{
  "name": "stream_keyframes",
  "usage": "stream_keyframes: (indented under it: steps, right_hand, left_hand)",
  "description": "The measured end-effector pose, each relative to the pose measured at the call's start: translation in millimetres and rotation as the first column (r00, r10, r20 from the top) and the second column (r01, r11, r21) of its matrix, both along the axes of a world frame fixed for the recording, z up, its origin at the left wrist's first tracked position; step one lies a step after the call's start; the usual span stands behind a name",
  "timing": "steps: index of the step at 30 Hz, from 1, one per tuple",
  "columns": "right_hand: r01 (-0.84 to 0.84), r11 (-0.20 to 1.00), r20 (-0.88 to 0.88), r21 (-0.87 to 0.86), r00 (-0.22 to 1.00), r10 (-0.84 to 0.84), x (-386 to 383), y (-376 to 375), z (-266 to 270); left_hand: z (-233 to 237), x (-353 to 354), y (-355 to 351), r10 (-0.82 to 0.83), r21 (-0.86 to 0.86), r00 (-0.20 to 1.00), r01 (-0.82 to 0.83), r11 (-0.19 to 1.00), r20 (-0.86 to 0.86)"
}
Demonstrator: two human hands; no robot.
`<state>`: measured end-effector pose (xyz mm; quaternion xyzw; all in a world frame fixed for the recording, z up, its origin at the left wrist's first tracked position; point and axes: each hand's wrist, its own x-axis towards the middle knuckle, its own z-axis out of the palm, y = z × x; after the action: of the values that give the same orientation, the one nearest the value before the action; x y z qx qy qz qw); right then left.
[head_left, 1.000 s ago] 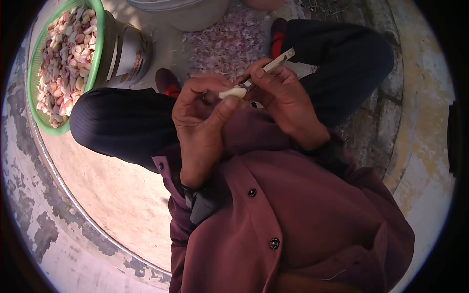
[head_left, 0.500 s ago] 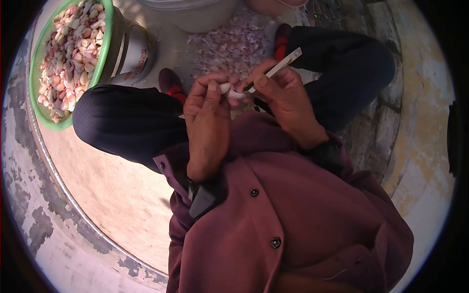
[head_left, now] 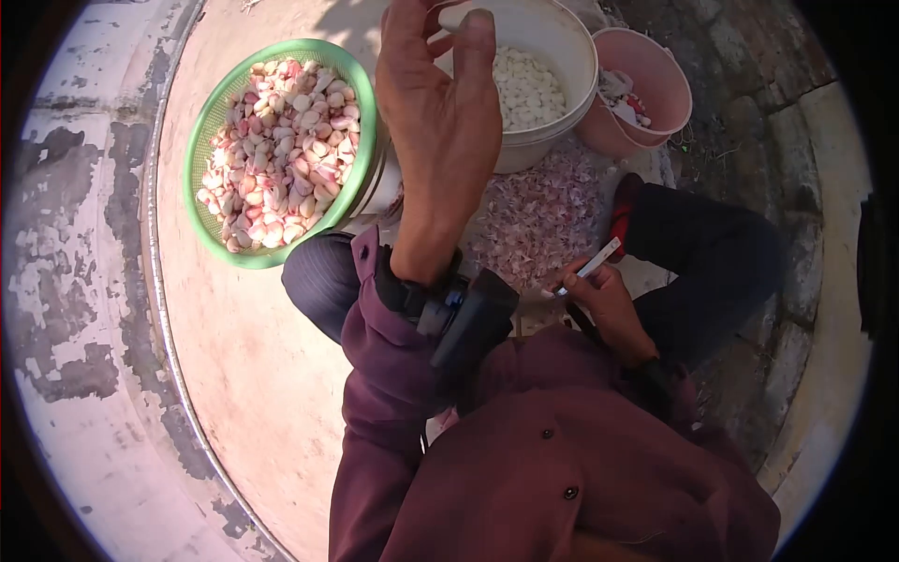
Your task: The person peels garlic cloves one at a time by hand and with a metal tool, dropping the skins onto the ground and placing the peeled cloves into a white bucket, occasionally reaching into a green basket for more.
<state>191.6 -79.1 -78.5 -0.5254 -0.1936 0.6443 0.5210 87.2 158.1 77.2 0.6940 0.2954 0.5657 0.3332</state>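
Note:
My left hand (head_left: pixel 440 122) is raised in front of the white bucket (head_left: pixel 582 89), near its left rim. Between its thumb and fingers it pinches a pale garlic clove (head_left: pixel 456 16). Peeled white cloves (head_left: pixel 527 89) lie inside that bucket. Lower down, beside my right knee, my right hand (head_left: pixel 613 309) is closed around a small knife (head_left: pixel 599 258) with a light-coloured flat handle pointing up and right. The blade end is mostly hidden by the fingers.
A green basket (head_left: pixel 201 220) heaped with unpeeled garlic cloves (head_left: pixel 286 150) stands at the left. Papery garlic skins (head_left: pixel 538 215) cover the ground between my feet. At the back right is a pink bucket (head_left: pixel 670 80) with some scraps in it.
My left hand has moved away from the right one, up and forward to the white bucket, with a clove in it. The right hand keeps the knife. The view has shifted, showing the buckets.

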Motion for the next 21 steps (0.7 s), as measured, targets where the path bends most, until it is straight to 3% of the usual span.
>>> stream_keyframes:
  steps: [1, 2, 4, 6, 8, 9, 10, 11, 12, 14, 15, 17, 18, 19, 20, 21]
  right_hand:
    - [-0.034, 0.999, -0.027, 0.022, 0.999, 0.034, -1, 0, 0]
    - [-0.046, 0.999, 0.003, -0.018, 0.999, 0.046, 2, 0, 4]
    - [-0.067, 0.997, 0.030, -0.040, 0.997, 0.068, 5, 3, 1]
    - [0.036, 0.999, 0.079, -0.022, 0.996, -0.034, 4, 3, -7]
    - [0.024, 0.999, 0.077, -0.024, 0.997, -0.022, 5, 7, -11]
    - [0.029, 0.999, 0.080, -0.032, 0.996, -0.026, 4, 9, -13]
    - [0.025, 0.999, 0.070, -0.023, 0.997, -0.023, 4, 11, -16]
    - [0.005, 0.999, 0.057, -0.046, 0.998, -0.002, 3, 14, -19]
    - [-0.013, 0.997, 0.047, -0.072, 0.999, 0.017, 2, 14, -20]
    - [-0.044, 0.995, 0.079, -0.086, 0.996, 0.050, 0, 17, -23]
    - [-0.079, 0.991, 0.110, -0.108, 0.990, 0.091, -1, 19, -24]
    - [-0.043, 0.993, 0.094, -0.111, 0.994, 0.054, -4, 22, -24]
    - [-0.007, 0.993, 0.078, -0.118, 0.997, 0.016, -5, 24, -23]
    - [-0.009, 0.994, 0.082, -0.106, 0.996, 0.017, -5, 25, -22]
    - [-0.005, 0.985, 0.084, -0.172, 0.996, 0.020, -1, 26, -19]
    - [-0.002, 0.972, 0.086, -0.236, 0.996, 0.023, 1, 27, -17]
  left_hand:
    - [7, 10, -8, -0.137, -0.266, 0.985, 0.160, 0.951, 0.102]
    - [10, 0, -1, -0.104, -0.252, 0.991, 0.122, 0.960, 0.081]
    - [6, -13, 20, -0.011, -0.071, 0.985, -0.002, 0.997, -0.174]
    - [-6, -37, 54, 0.119, 0.141, 0.922, -0.071, 0.987, -0.369]
    - [6, -83, 87, -0.008, -0.165, 0.927, -0.058, 0.985, -0.374]
    - [17, -105, 98, -0.071, -0.396, 0.938, -0.074, 0.915, -0.339]
    - [12, -131, 119, -0.029, -0.224, 0.876, -0.091, 0.970, -0.481]
    - [15, -140, 119, 0.017, -0.232, 0.841, -0.168, 0.958, -0.540]
    - [-7, -164, 141, -0.020, -0.089, 0.773, -0.046, 0.995, -0.634]
    - [-22, -171, 145, -0.076, -0.046, 0.537, 0.070, 0.996, -0.840]
    - [-40, -174, 150, -0.081, -0.019, 0.481, 0.133, 0.991, -0.873]
    - [-45, -164, 142, -0.103, -0.005, 0.461, 0.208, 0.978, -0.881]
    - [-48, -158, 139, -0.204, -0.114, 0.467, 0.215, 0.970, -0.860]
    - [-58, -159, 137, -0.072, 0.005, 0.306, 0.242, 0.970, -0.949]
    - [-85, -166, 141, 0.173, 0.280, 0.327, 0.317, 0.906, -0.929]
    - [-81, -169, 137, 0.161, 0.261, 0.315, 0.308, 0.915, -0.935]
